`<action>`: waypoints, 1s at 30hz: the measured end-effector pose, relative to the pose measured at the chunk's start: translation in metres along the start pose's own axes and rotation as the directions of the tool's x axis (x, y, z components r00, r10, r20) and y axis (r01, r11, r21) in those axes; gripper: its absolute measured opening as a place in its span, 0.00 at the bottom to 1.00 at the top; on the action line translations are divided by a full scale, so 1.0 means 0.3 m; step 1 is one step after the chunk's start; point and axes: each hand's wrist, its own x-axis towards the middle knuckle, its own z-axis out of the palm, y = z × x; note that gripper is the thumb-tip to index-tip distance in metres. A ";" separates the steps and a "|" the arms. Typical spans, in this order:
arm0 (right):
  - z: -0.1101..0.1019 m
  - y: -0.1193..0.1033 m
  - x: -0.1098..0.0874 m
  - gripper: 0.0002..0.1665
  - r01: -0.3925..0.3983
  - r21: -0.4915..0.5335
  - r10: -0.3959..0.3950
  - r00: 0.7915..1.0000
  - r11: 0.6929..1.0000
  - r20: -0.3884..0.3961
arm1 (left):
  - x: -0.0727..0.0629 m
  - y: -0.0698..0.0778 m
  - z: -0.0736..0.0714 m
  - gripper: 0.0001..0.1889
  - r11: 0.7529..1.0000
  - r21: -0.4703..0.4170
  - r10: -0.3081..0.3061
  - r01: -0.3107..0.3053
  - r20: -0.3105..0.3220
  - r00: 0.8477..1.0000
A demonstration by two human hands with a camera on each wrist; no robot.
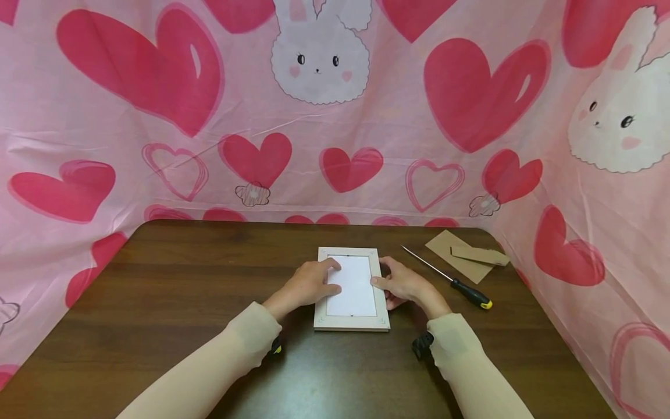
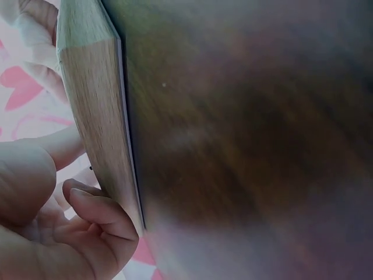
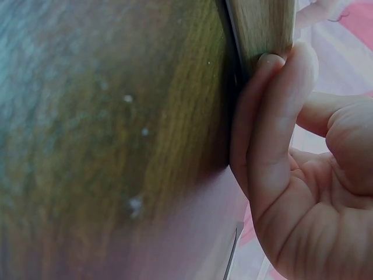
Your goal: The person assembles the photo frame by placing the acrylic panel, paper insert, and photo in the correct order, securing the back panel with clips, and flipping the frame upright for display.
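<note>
A cream-white rectangular picture frame (image 1: 352, 322) with pale wooden sides lies on the table before me. A plain white panel (image 1: 356, 291) fills its middle. My left hand (image 1: 310, 282) reaches over the frame's left side, thumb and forefinger spread apart on the panel. In the left wrist view, other left-hand fingers (image 2: 102, 216) bend beside the wooden edge. At the opposite side, my right hand (image 1: 405, 282) grips the frame, thumb on top and fingers at the edge. The right wrist view shows two fingers (image 3: 271, 122) against the frame's side (image 3: 265, 26), low by the tabletop.
A screwdriver (image 1: 473, 295) with a black and yellow handle lies right of my right hand. Beyond it is a brown backing board (image 1: 445, 244) with a stand leg (image 1: 478, 255) across it. Pink heart-patterned cloth (image 1: 398, 122) hangs behind the dark wooden table (image 1: 209, 279).
</note>
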 end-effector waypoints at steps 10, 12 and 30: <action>0.003 0.004 0.000 0.41 0.001 0.006 -0.001 1.000 1.000 0.002 | 0.002 -0.024 -0.016 0.27 1.000 -0.020 0.002 -0.001 0.021 1.000; 0.004 0.005 0.004 0.41 0.006 0.005 -0.006 1.000 1.000 0.006 | -0.001 -0.033 -0.028 0.29 0.999 -0.051 -0.016 0.016 0.000 1.000; 0.003 0.004 0.007 0.41 0.014 0.004 -0.014 1.000 1.000 -0.003 | -0.032 -0.068 -0.049 0.36 0.868 -0.415 -0.261 0.274 0.089 0.961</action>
